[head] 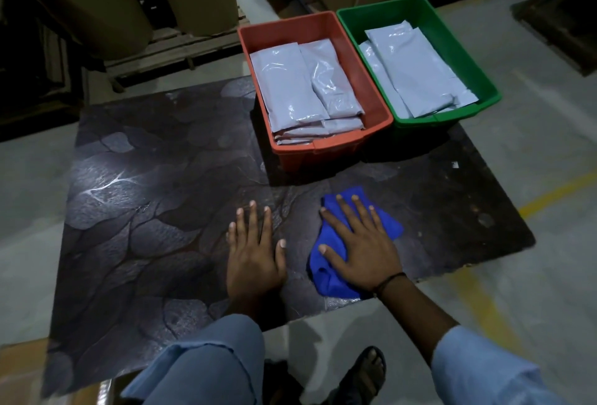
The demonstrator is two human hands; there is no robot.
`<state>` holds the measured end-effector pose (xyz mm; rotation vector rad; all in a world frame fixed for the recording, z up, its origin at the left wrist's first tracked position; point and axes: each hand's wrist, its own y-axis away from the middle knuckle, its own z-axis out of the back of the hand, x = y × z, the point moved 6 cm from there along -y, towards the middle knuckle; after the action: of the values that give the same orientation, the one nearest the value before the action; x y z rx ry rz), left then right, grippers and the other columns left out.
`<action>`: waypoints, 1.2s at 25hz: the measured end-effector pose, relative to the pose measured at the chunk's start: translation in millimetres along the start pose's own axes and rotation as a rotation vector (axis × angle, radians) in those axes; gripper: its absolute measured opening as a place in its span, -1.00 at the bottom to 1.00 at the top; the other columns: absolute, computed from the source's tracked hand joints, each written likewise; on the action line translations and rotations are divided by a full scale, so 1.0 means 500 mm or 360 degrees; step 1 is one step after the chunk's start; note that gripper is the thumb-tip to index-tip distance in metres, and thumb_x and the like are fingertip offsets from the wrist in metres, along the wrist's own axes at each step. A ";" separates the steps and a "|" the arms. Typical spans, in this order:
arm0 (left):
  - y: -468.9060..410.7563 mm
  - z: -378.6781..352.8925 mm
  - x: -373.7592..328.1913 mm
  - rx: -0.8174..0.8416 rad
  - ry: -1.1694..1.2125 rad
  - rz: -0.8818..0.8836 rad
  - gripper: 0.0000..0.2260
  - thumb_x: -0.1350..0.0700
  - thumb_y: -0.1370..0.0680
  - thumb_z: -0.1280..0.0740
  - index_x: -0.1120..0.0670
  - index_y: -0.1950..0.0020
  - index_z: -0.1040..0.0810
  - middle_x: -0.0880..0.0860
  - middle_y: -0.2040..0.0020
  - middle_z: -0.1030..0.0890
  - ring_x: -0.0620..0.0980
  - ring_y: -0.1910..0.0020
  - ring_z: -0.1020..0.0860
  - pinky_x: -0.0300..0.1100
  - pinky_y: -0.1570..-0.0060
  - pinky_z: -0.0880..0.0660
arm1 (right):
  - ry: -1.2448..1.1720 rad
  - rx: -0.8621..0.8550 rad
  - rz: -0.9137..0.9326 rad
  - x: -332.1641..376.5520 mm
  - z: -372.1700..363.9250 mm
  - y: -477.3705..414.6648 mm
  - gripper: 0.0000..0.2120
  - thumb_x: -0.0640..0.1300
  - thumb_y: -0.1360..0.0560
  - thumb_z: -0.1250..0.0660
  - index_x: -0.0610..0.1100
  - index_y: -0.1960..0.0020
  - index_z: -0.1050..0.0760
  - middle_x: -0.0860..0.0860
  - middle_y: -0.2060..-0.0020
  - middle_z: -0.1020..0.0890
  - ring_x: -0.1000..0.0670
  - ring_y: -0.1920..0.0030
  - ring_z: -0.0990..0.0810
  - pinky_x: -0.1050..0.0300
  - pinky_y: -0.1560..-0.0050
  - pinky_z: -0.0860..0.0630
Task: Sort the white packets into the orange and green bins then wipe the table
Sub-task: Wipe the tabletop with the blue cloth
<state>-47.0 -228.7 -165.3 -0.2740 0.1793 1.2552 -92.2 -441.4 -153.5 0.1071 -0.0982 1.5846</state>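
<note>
The blue cloth (350,199) is pinned to the table (145,210) under a spread right hand (358,243); left hand (255,252) is laid flat beside; soft, bunchy stuff, probably best pressed mid-cloth.

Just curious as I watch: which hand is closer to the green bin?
Right. The right hand presses flat on the blue cloth, on the near side of the green bin; the left hand lies flat on the table, farther left.
</note>
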 end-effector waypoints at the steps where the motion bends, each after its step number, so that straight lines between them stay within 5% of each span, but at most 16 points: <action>1: -0.001 0.001 -0.001 -0.0010 -0.0004 0.0003 -0.40 -0.06 -0.60 -0.19 0.13 -0.60 -0.22 0.17 -0.64 -0.11 0.22 -0.62 -0.05 0.22 -0.53 -0.11 | 0.0000 -0.0045 -0.0177 -0.022 0.000 -0.027 -0.32 0.37 -0.54 -0.10 0.15 -0.58 -0.13 0.00 -0.61 -0.11 -0.13 -0.61 0.07 -0.23 -0.55 0.03; 4: -0.002 -0.006 0.004 0.0006 -0.0002 0.0010 -0.39 -0.05 -0.58 -0.19 0.13 -0.60 -0.22 0.17 -0.64 -0.11 0.22 -0.62 -0.05 0.22 -0.54 -0.11 | -0.0055 -0.0096 -0.0409 0.012 -0.004 -0.095 -0.31 0.36 -0.52 -0.10 0.11 -0.58 -0.18 -0.05 -0.60 -0.13 -0.21 -0.60 0.04 -0.26 -0.55 0.05; 10: -0.001 -0.014 0.010 0.0034 -0.0029 0.0016 -0.39 -0.07 -0.59 -0.17 0.12 -0.61 -0.21 0.17 -0.64 -0.09 0.21 -0.63 -0.03 0.22 -0.53 -0.11 | -0.0078 -0.0022 0.0248 0.074 -0.001 0.014 -0.33 0.30 -0.55 -0.14 0.13 -0.59 -0.13 0.01 -0.61 -0.09 -0.11 -0.61 0.06 -0.24 -0.55 0.00; 16: -0.001 -0.009 0.003 -0.0020 -0.0018 0.0016 -0.39 -0.08 -0.60 -0.18 0.11 -0.61 -0.20 0.15 -0.64 -0.09 0.19 -0.63 -0.03 0.19 -0.55 -0.09 | -0.0071 -0.0125 -0.0536 -0.047 0.002 -0.085 -0.34 0.28 -0.51 -0.13 0.09 -0.56 -0.24 -0.07 -0.58 -0.21 -0.21 -0.59 -0.05 -0.28 -0.53 -0.03; 22: 0.000 -0.014 0.007 0.0104 -0.0048 0.0034 -0.38 -0.11 -0.60 -0.12 0.09 -0.63 -0.15 0.14 -0.65 -0.03 0.18 -0.63 0.02 0.18 -0.56 -0.05 | -0.0073 -0.0005 0.0157 0.071 -0.003 0.020 -0.35 0.30 -0.55 -0.13 0.14 -0.59 -0.14 0.02 -0.61 -0.09 -0.11 -0.61 0.06 -0.22 -0.55 0.01; 26: -0.004 -0.010 -0.005 0.0185 -0.0137 0.0022 -0.40 -0.10 -0.63 -0.03 0.15 -0.62 -0.17 0.19 -0.64 -0.05 0.26 -0.61 -0.03 0.23 -0.55 -0.05 | -0.0080 -0.0011 -0.0182 -0.074 0.011 0.090 -0.38 0.29 -0.57 -0.11 0.15 -0.59 -0.13 0.04 -0.61 -0.09 -0.09 -0.61 0.07 -0.25 -0.53 -0.04; 30: -0.033 -0.036 -0.142 0.0251 -0.0047 -0.0294 -0.40 -0.14 -0.62 -0.03 0.15 -0.59 -0.24 0.17 -0.63 -0.11 0.23 -0.61 -0.07 0.19 -0.57 -0.02 | -0.0027 -0.0030 -0.0546 -0.276 0.036 0.099 -0.36 0.30 -0.54 -0.05 0.10 -0.56 -0.21 -0.03 -0.58 -0.19 -0.19 -0.59 -0.07 -0.30 -0.50 -0.13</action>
<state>-52.7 -303.5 -160.8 -0.1322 0.2215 1.0552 -139.6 -581.5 -153.3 0.1161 -0.1025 1.2401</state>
